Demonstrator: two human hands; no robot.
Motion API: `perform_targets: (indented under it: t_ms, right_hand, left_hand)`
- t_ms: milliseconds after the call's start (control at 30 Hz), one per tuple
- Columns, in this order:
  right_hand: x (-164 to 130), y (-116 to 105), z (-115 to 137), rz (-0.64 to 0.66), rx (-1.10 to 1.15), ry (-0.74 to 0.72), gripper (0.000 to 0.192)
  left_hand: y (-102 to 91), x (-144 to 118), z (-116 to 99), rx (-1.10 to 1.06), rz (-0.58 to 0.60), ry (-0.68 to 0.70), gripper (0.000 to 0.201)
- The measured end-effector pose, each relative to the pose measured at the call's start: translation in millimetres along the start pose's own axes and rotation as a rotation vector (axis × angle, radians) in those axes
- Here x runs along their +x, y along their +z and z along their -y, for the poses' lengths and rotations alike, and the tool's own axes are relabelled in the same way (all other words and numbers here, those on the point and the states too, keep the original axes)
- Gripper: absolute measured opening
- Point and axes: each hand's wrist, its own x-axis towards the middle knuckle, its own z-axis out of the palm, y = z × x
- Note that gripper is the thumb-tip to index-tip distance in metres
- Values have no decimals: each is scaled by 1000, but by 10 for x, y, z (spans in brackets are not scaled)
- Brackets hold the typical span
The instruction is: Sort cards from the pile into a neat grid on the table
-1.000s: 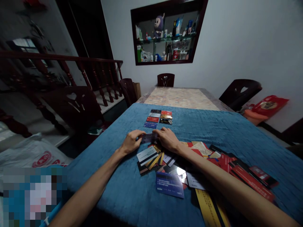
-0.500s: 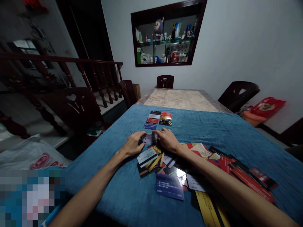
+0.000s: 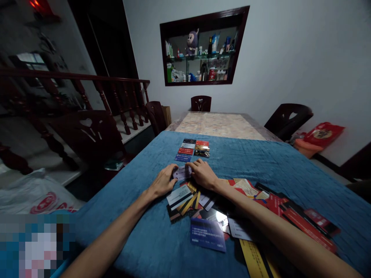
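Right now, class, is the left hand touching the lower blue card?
Apart: the head view shows other cards lying between the left hand and the lower blue card.

In the dim room before you, dark wooden chairs (image 3: 279, 119) stand around the blue-clothed tabletop (image 3: 246, 160), a dark-framed niche (image 3: 162, 48) with glass shelving (image 3: 181, 56) is set into the pale wall (image 3: 290, 58), a turned-wood balustrade (image 3: 116, 78) runs along your left, and a red light (image 3: 36, 2) glows at upper left.

Pale lilac card (image 3: 182, 173) with dark print, near gridded cards (image 3: 185, 151)
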Motion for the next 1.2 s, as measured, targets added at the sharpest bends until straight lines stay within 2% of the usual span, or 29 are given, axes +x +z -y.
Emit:
perform_targets:
  t_ms: [333, 633, 767, 967, 1200]
  right_hand:
    - [32, -75, 17, 35, -8, -7, 55]
    - [42, -93, -36, 25, -72, -32, 51]
    - [44, -108, -66, 15, -82, -36, 50]
    - [78, -139, -124, 17, -75, -36, 51]
    - [218, -199, -211, -2, -89, -13, 56]
  left_hand:
    - [-2, 36, 70, 5, -11, 19, 42]
    - [-24, 58, 79, 33, 2, 82, 56]
    - [-36, 93, 95, 92, 15, 105, 55]
    - [-67, 208, 104, 160, 79, 87, 53]
    - [-153, 443, 139, 173, 70, 120, 53]
